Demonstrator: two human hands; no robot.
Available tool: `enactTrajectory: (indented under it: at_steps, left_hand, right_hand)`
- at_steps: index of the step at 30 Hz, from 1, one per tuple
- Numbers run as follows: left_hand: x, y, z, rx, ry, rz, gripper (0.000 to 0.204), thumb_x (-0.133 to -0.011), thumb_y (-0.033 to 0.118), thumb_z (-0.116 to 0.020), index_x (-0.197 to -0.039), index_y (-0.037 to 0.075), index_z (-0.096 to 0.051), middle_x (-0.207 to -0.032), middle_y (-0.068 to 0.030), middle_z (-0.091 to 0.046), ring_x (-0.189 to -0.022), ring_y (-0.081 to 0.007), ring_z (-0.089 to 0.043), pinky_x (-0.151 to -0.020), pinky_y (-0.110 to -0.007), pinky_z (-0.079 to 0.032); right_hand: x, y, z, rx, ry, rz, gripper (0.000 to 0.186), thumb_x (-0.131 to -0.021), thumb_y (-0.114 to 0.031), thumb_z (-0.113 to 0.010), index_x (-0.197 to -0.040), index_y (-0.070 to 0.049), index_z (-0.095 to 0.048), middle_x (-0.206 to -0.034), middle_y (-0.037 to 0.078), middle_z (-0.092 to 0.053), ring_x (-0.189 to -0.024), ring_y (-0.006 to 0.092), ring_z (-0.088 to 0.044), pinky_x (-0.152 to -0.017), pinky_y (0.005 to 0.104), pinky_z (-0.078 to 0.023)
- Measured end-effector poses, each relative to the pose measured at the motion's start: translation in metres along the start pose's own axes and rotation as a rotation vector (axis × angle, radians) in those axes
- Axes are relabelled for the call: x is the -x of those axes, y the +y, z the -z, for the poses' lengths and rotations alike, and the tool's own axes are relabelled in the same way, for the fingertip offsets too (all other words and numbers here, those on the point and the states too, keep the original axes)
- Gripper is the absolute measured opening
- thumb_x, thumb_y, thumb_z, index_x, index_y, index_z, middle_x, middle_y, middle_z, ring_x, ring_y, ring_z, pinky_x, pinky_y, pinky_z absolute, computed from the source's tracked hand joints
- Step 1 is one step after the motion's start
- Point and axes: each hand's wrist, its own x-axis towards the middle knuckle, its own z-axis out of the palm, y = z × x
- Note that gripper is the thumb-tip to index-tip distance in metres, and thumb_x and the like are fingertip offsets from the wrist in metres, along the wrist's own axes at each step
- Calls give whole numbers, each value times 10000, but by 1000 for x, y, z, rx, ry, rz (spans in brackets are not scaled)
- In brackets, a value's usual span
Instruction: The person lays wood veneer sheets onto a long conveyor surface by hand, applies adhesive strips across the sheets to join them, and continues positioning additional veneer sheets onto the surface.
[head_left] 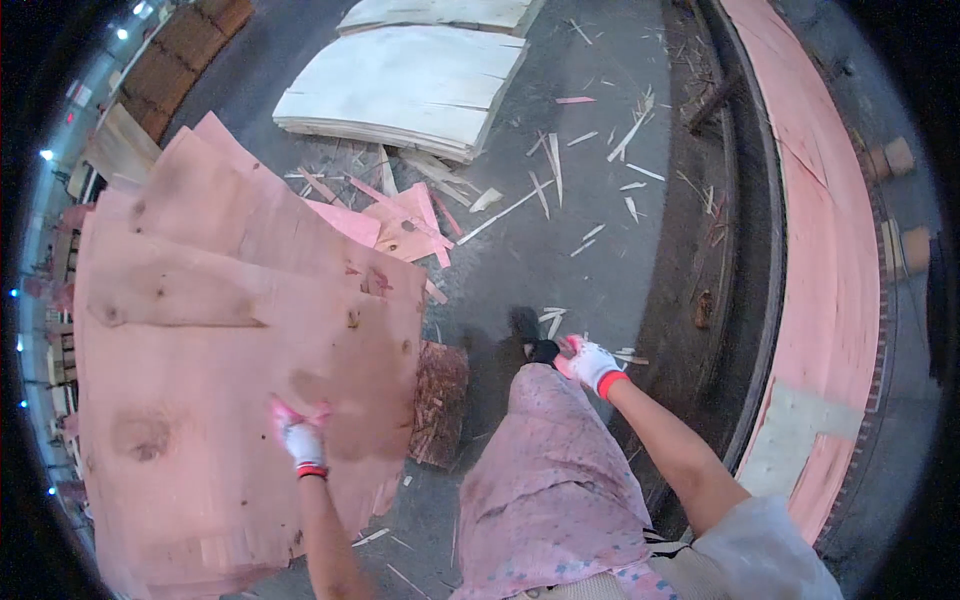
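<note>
Grey floor (600,290) is shown around a patterned pink apron (555,480) in the foreground. Just beyond the apron's edge, the right hand (588,365), gloved, is held beside a small dark object (541,351); its fingers are bent, and whether anything is grasped cannot be told. To the left, the left hand (302,435), also gloved, is held over the broad pink veneer stack (220,380) with its fingers spread; its grip is released, though contact with the top sheet cannot be confirmed.

That stack is spread across the left side, and its top is marked by knots and an overlapping torn edge. If a fingertip were caught under that edge, the veneer could be split along the grain; if a lift were made by one hand alone, a wide thin sheet could be bent and cracked at a knot. By its right edge a rough reddish-brown piece (440,410) is partly covered, and a sheet could be snagged there.

Farther off, pink scraps (405,228) and pale splinters (556,165) are scattered; footing could be lost on them, or a glove pierced. Beyond these, a pale veneer stack (400,85) is seen with splits in its edge, which could be lengthened by rough handling.
</note>
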Motion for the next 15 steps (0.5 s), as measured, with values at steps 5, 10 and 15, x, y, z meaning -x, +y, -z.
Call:
enactTrajectory:
  at_steps: [5,10,15]
  left_hand:
    - [-169,3,69,-557,-23,167,553,-737,486,-712,-949,-10,-590,-797,-158,-596,-752,-315,-564,-696,-439,-468]
    - [-248,-86,46,-701,-298,511,547,-747,473,-704,-978,-8,-584,-839,-158,-593,-775,-301,-562,-702,-430,-467]
    - [-261,-140,25,-814,-519,745,542,-758,461,-696,-1006,-6,-577,-881,-159,-590,-799,-287,-561,-709,-421,-466]
  right_hand:
    - [-160,-88,-29,-364,-383,-82,622,-747,-422,-609,-1216,-24,-517,-858,120,-640,-598,187,-603,-563,328,-483]
    - [-342,-160,-93,-444,-473,-268,578,-762,-303,-609,-1258,-49,-459,-1023,105,-571,-670,170,-583,-576,319,-481]
    - [-492,-202,-169,-463,-329,-308,590,-754,-232,-591,-1301,-50,-461,-977,121,-648,-685,185,-603,-593,328,-511]
